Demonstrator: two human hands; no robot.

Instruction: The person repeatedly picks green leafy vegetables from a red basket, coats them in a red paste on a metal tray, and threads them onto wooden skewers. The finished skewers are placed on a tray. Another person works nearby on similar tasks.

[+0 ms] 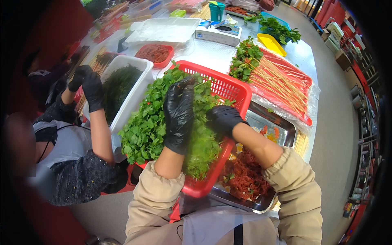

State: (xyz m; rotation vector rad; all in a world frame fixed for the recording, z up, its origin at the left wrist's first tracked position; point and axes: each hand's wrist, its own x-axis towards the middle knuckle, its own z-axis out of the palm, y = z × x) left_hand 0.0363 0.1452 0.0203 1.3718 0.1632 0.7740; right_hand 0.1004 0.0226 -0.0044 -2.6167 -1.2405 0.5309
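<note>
A red perforated plastic basket [226, 80] full of cilantro [144, 122] lies in front of me. My left hand [180, 114], in a black glove, is over the basket with its fingers curled around some cilantro. Also black-gloved, my right hand [225, 119] is at the basket's right side against the stems; its fingertips are hidden, so its hold cannot be told. Blurred greens [202, 150] hang between the two hands. Below my right forearm, a metal tray [286, 130] holds raw red meat strips [248, 174] and bits of red and yellow pepper.
At the right, a red film-covered tray [301, 76] bears cilantro skewers [275, 82]. A white tub [121, 121] of dark greens stands left, beside a co-worker's gloved hands [88, 82]. Behind are a red tray of meat [155, 54], a glove box [218, 32] and a yellow tray [272, 44].
</note>
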